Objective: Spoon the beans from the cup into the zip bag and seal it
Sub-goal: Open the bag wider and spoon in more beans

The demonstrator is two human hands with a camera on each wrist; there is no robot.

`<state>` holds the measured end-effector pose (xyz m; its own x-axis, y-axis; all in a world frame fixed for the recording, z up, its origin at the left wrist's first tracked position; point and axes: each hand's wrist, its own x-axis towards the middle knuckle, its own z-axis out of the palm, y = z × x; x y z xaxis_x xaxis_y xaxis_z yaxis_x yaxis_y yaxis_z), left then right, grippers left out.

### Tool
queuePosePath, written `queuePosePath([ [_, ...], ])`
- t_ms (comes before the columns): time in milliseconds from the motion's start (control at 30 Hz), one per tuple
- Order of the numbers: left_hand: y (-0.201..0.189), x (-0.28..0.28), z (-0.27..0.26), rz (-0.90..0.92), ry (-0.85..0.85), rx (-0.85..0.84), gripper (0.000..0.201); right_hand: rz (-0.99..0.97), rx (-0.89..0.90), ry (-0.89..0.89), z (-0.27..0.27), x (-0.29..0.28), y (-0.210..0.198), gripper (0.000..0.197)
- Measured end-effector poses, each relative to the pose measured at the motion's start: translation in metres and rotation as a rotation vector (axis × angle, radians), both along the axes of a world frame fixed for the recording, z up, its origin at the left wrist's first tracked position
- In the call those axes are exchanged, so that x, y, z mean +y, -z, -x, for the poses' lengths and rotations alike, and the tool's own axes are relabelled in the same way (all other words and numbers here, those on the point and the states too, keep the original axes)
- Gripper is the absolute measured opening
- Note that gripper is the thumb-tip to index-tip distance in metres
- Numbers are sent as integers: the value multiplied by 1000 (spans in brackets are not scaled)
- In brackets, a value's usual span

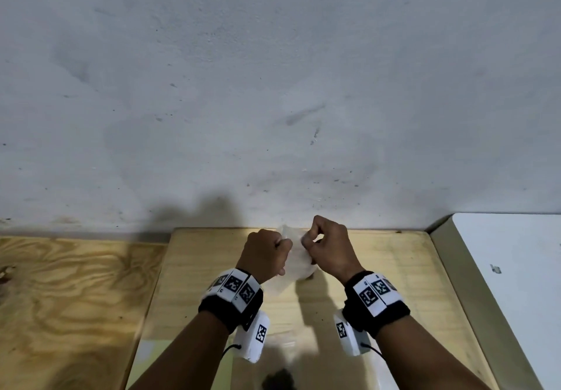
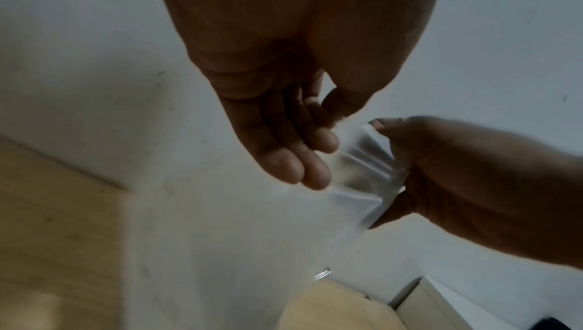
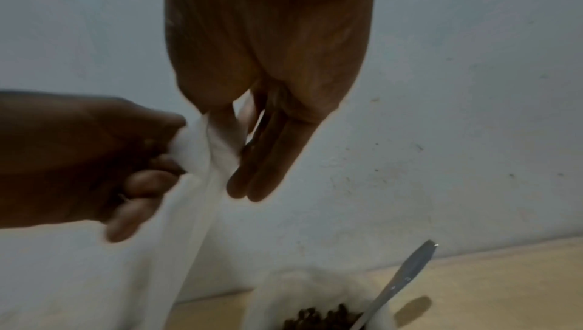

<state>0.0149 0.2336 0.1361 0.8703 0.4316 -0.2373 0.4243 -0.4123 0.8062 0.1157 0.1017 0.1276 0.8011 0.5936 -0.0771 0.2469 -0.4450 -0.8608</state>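
Both hands up off the bench (image 1: pixel 379 268), each pinching the zip bag (image 1: pixel 293 256) at its top edge. Left hand (image 1: pixel 267 253) has thumb and fingers curled on the bag's left top corner; right hand (image 1: pixel 329 248) pinches the right top corner, other fingers half straight. Bag is clear, hangs between the two grips with mouth end up, long axis roughly vertical, body drooping down and toward the person from the grips. Whether the zip is open, cannot tell. Below and near side of the right grip, cup (image 3: pixel 315 293) sits on the bench with dark beans (image 3: pixel 322 316) in it; spoon (image 3: pixel 400 278) stands in the cup, handle tilted up and away to the right. Grey wall (image 1: pixel 273 86) just behind the hands.
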Motion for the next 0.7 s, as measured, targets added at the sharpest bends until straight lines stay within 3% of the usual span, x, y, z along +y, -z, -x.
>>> queuePosePath([
  [100, -1, -1, -1, 5, 57, 28, 37, -1, -30, -86, -7, -4, 1, 27],
  [200, 7, -1, -1, -44, 66, -72, 28, 39, -47, -220, -8, -4, 4, 46],
  [267, 12, 0, 2, -115, 89, -149, 20, 86, -9, -212, -10, -3, 8, 51],
  [300, 14, 2, 4, -199, 116, -168, 38, 93, 29, -193, -11, -3, 9, 49],
  [367, 17, 6, 8, -393, 204, -138, 99, 66, 109, -160, -11, -3, 13, 44],
  [400, 20, 9, 7, -465, 236, -104, 120, 43, 146, -153, -12, -4, 14, 41],
  [433, 20, 10, 6, -501, 274, -63, 128, 23, 176, -148, -12, -4, 15, 38],
  [600, 22, 11, 2, -463, 321, -105, 110, 19, 239, -172, -12, -1, 16, 29],
  [700, 23, 11, 4, -449, 373, -110, 124, 12, 250, -150, -11, -2, 21, 29],
])
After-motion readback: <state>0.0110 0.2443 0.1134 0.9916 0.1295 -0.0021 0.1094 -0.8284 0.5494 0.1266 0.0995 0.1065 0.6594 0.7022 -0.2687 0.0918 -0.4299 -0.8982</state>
